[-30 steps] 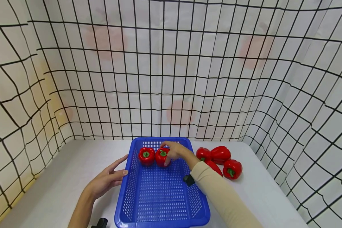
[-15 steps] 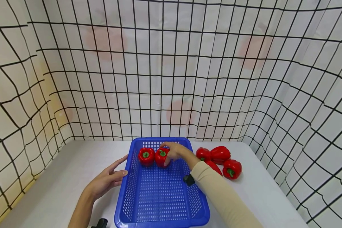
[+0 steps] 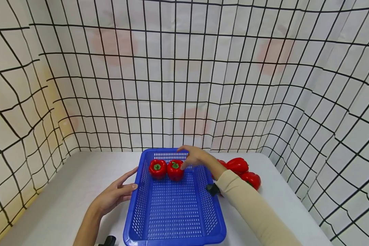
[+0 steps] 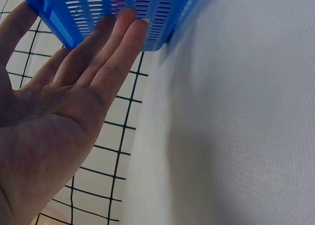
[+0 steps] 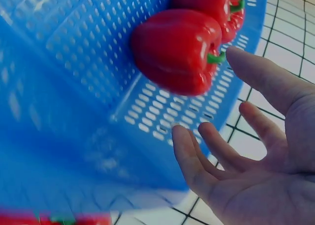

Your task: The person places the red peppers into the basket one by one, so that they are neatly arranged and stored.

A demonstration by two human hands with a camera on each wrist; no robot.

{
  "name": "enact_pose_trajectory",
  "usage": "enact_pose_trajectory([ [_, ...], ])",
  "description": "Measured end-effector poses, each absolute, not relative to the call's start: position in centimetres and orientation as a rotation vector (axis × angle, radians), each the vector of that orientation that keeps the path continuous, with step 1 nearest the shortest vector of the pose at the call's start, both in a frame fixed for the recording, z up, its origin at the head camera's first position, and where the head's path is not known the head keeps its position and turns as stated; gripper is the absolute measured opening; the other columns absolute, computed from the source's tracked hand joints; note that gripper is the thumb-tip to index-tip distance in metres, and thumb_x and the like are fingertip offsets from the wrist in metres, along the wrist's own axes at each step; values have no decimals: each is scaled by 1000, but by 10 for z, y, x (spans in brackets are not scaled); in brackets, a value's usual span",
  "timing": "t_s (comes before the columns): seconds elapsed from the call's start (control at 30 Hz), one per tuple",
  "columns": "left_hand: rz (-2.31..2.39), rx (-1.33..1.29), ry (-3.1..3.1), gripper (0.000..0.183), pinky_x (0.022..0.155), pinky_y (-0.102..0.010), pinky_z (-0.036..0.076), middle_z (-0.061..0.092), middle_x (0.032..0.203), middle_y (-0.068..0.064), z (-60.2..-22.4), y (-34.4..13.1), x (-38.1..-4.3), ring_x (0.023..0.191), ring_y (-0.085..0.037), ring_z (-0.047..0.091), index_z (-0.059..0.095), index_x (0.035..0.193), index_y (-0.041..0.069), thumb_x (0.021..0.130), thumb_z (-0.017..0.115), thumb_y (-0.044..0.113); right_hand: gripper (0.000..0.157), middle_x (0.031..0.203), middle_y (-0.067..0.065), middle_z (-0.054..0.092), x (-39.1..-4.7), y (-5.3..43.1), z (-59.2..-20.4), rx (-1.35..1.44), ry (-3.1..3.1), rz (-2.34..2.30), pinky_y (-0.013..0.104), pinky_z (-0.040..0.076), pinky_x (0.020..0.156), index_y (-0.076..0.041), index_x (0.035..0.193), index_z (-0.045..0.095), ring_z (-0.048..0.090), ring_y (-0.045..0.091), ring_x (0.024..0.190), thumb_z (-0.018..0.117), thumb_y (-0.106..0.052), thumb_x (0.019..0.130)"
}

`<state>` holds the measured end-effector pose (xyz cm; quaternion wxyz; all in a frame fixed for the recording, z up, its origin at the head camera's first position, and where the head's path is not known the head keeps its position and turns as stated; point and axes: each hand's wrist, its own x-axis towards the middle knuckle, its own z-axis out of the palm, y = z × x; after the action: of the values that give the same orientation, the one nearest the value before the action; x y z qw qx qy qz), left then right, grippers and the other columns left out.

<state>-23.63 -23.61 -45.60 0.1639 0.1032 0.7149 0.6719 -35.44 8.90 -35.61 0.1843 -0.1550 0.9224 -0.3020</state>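
Two red bell peppers with green stems, a left one [image 3: 157, 169] and a right one [image 3: 174, 172], sit side by side at the far end of a blue perforated basket [image 3: 174, 212]. My right hand [image 3: 195, 157] is above the basket's far right corner, fingers spread and holding nothing. In the right wrist view, a gap shows between this hand [image 5: 261, 156] and the nearer pepper [image 5: 172, 50]. My left hand [image 3: 113, 195] touches the basket's left side, thumb at the rim. Its fingers [image 4: 115, 62] lie nearly straight against the outer wall in the left wrist view.
More red peppers [image 3: 237, 165] lie on the white table [image 3: 283, 212] to the right of the basket, partly hidden by my right forearm. A white backdrop with a black grid [image 3: 172, 85] surrounds the table at the back and sides.
My right hand has let go of the right pepper in the basket and moved up and to the right. That pepper stays in place. My left hand has not visibly moved.
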Motion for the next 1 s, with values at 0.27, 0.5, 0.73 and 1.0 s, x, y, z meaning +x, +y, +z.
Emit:
enact_pose_trajectory([
  [0.27,1923,298,2019,81,100,-43,55,51,149,-27,-457,-236,-237,117,-34,69,8,165,27,102,60,25,75,136,20,62,-346,113,-339,-494,2707,-735,53,56,96,-24,148,49,63,35,121,84,-25,82],
  [0.5,1915,310,2022,81,101,-43,55,51,149,-27,-455,-236,-238,118,-34,69,8,165,27,103,59,25,76,136,21,62,-343,136,-331,-464,2720,-745,57,53,100,-25,149,48,63,35,121,85,-27,82],
  [0.73,1907,315,2032,80,101,-44,55,49,150,-27,-457,-237,-238,119,-35,68,9,165,28,103,59,27,77,136,23,62,-337,153,-325,-503,2757,-677,55,56,96,-23,150,46,63,39,120,83,-31,83],
  [1.0,1905,311,2037,80,102,-45,54,48,151,-26,-457,-237,-239,119,-35,68,9,165,29,102,59,27,78,133,22,63,-330,171,-326,-562,2812,-604,53,59,89,-19,148,48,62,39,121,84,-33,81],
])
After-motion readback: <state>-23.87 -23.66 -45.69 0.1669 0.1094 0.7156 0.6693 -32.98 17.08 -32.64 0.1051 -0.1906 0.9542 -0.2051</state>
